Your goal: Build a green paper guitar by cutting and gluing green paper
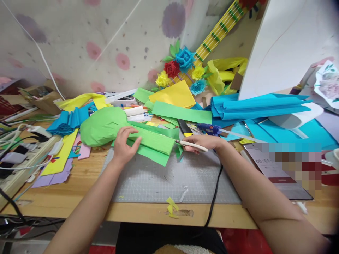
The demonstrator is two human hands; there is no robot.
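My left hand (125, 144) grips the green paper-covered piece (103, 126), fingers curled over the start of its long flat part. That piece has a rounded, puffed body on the left and a straight strip (156, 141) reaching right, with loose paper flaps along both edges. My right hand (200, 141) holds scissors (195, 145) with white handles. Their tips touch or nearly touch the strip's right end; the blades are mostly hidden. A small green scrap (179, 151) hangs just below the tips. Under the strip lies a grey cutting mat (159, 185).
Behind my hands lie a box cutter (184, 127), a blue glue gun (209, 129), green card (182, 112) and blue crepe paper (259, 106). A paper-flowered yellow guitar (219, 30) leans at the wall. A power strip (29, 158) stands left, a tablet (278, 176) right.
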